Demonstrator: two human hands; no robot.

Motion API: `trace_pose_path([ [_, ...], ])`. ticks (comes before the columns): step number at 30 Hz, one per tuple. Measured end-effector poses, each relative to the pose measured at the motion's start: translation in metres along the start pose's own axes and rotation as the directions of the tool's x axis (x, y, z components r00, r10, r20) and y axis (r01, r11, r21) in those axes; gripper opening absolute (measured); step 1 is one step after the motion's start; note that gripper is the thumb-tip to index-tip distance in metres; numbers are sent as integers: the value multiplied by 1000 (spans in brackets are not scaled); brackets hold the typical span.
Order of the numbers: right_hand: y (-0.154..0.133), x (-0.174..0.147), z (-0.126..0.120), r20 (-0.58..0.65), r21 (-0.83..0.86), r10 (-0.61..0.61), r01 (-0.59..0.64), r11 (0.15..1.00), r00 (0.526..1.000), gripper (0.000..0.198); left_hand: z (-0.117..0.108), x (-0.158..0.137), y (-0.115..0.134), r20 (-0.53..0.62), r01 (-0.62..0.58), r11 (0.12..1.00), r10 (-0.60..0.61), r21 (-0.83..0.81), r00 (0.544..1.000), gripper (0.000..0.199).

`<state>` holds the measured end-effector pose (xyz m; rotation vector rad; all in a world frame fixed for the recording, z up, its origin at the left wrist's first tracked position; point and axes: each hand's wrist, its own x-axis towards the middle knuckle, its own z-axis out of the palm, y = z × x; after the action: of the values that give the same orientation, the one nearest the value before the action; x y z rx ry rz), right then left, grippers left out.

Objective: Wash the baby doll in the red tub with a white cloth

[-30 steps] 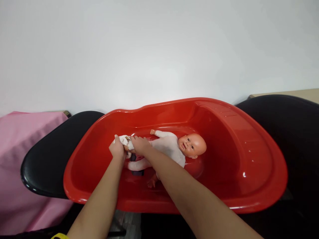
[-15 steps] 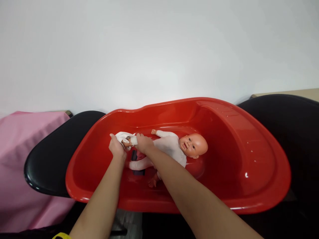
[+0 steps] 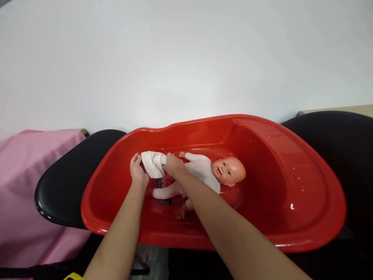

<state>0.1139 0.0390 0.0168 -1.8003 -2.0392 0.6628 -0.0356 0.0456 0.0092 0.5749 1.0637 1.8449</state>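
Head view, hands: our left hand (image 3: pixel 136 174) and right hand (image 3: pixel 174 165) both grip the bunched white garment leg (image 3: pixel 153 163), fingers curled tight on the cloth from either side.
Head view, doll: the baby doll (image 3: pixel 204 173) lies on its back in the red tub (image 3: pixel 305 202), head to the right of our fingers, one clothed leg stretched just below them, a bare foot (image 3: pixel 181 212) nearer to us.
Step in hand: we judge that we are working the white suit over one leg, cloth gathered between our two hands.
Next move: it calls for keeping both grips firm and easing the cloth along the leg without dragging the doll.
Surroundings: black chairs (image 3: pixel 62 182) flank the tub; pink cloth (image 3: pixel 20 186) lies far left of our fingers.
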Motion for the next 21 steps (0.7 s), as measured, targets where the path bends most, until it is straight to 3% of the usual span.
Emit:
trace_pose_path([
  [5, -1, 1, -2, 11, -18, -35, 35, 999, 999, 38, 10, -15, -12, 159, 16, 941, -74, 338, 985, 39],
  [9, 4, 5, 0, 51, -75, -98, 102, 992, 994, 35, 10, -20, -19, 172, 16, 904, -99, 427, 980, 56],
  [15, 4, 4, 10, 92, -140, -155, 167, 976, 984, 33, -1, -8, -24, 133, 10, 905, -74, 426, 988, 47],
  [21, -5, -3, 18, 147, -168, -225, 248, 954, 963, 39, -3, -4, -25, 11, -52, 881, 53, 471, 999, 30],
])
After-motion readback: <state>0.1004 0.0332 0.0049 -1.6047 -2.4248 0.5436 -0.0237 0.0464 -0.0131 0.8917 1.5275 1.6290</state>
